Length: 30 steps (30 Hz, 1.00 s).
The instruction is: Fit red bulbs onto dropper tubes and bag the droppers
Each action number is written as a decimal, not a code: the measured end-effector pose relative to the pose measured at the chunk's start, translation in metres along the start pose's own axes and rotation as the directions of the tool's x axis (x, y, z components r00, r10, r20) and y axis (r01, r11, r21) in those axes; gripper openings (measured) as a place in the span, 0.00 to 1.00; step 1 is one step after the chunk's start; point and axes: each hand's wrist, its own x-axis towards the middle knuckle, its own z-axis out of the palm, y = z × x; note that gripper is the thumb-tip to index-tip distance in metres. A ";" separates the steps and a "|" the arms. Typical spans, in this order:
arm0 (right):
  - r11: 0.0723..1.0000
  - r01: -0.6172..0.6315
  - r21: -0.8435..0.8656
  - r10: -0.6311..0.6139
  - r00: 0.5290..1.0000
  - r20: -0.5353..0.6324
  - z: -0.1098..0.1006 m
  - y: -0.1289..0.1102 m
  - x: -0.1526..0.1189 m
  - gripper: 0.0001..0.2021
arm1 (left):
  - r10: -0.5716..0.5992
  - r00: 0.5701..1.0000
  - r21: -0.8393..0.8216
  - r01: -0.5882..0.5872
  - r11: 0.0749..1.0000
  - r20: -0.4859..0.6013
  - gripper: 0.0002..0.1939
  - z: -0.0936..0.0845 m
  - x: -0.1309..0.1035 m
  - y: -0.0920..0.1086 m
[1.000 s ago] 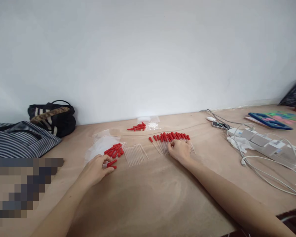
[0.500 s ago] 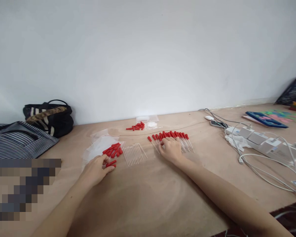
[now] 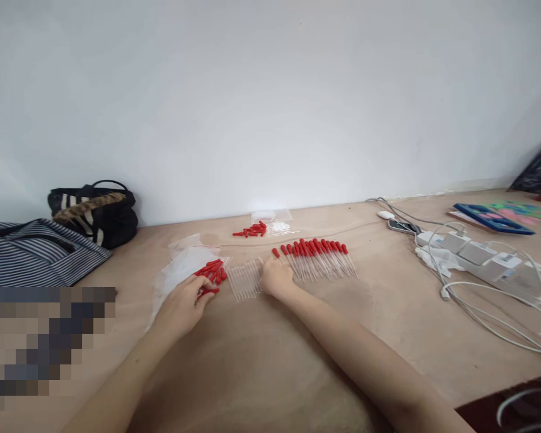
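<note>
My left hand (image 3: 189, 300) pinches a red rubber dropper bulb (image 3: 210, 291) between thumb and fingers. Just behind it, a small pile of red bulbs (image 3: 216, 272) lies at the edge of some clear plastic bags (image 3: 180, 264). Between my hands, a row of clear dropper tubes (image 3: 244, 279) lies side by side on the table. My right hand (image 3: 277, 278) is closed at the right end of that row; its fingertips are hidden, so I cannot make out what they hold. To its right, several assembled droppers (image 3: 322, 258) with red bulbs fan out, bulbs pointing away from me.
Farther back lie more red bulbs (image 3: 252, 230) beside a clear bag of tubes (image 3: 277, 224). A power strip with white chargers (image 3: 482, 255) and loose cables occupies the right, near a blue frame (image 3: 493, 218). At left stand a black bag (image 3: 112, 216) and a striped bag (image 3: 40, 252).
My right hand has moved left from the assembled droppers to the clear tubes, uncovering the droppers. My left hand has shifted slightly and now pinches one bulb near the pile.
</note>
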 end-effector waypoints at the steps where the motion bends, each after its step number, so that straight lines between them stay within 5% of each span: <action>1: 1.000 0.013 0.006 -0.013 1.000 -0.012 -0.001 0.000 -0.001 0.16 | 0.031 0.999 -0.093 -0.035 0.995 -0.041 0.05 0.004 -0.001 0.005; 7: 0.971 0.231 0.056 -0.222 0.967 -0.123 -0.012 0.029 -0.016 0.12 | 0.035 0.999 -0.624 -0.010 0.781 0.027 0.07 0.045 -0.014 0.042; 10: 0.873 0.442 0.204 -0.389 0.885 -0.256 -0.012 0.062 -0.032 0.12 | 0.015 0.994 -0.750 0.070 0.658 0.107 0.10 0.062 -0.018 0.053; 16: 0.772 0.561 0.298 -0.491 0.825 -0.280 -0.004 0.102 -0.064 0.07 | 0.051 0.987 -0.793 0.093 0.602 0.154 0.10 0.075 -0.012 0.066; 30: 0.733 0.620 0.282 -0.543 0.782 -0.307 0.000 0.091 -0.072 0.07 | 0.022 0.993 -0.783 0.079 0.616 0.118 0.11 0.073 -0.012 0.070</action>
